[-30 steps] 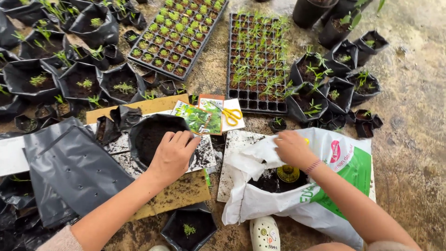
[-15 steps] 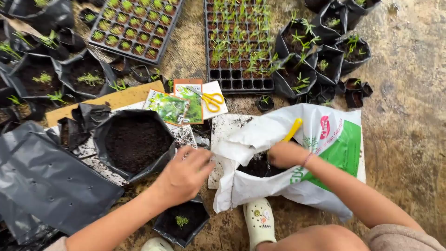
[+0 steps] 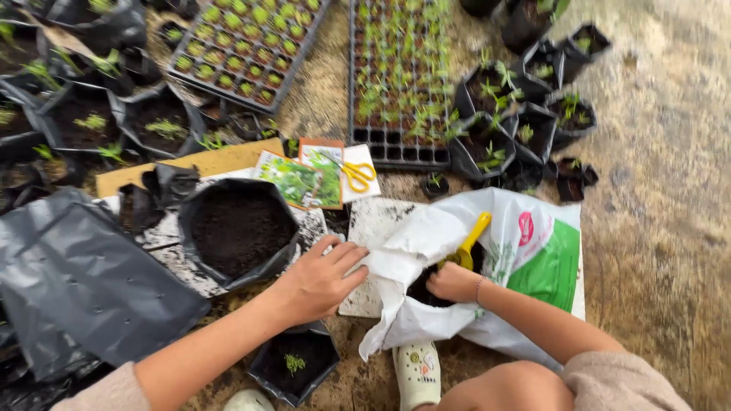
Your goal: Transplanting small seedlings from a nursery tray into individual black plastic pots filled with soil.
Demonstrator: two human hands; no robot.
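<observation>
The folded-back rim of a white-and-green plastic soil sack (image 3: 525,251) lying on the ground is gripped by the left hand (image 3: 320,278). The right hand (image 3: 453,281) is sunk in the sack's mouth, closed around a yellow plastic scoop (image 3: 470,240). A soil-filled black grow bag (image 3: 237,232) stands just beside the left hand.

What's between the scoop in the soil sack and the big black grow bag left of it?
Between the yellow scoop and the black grow bag: the white sack's rim, the left hand gripping that rim, and a pale board. Right hand is inside the sack.
</observation>
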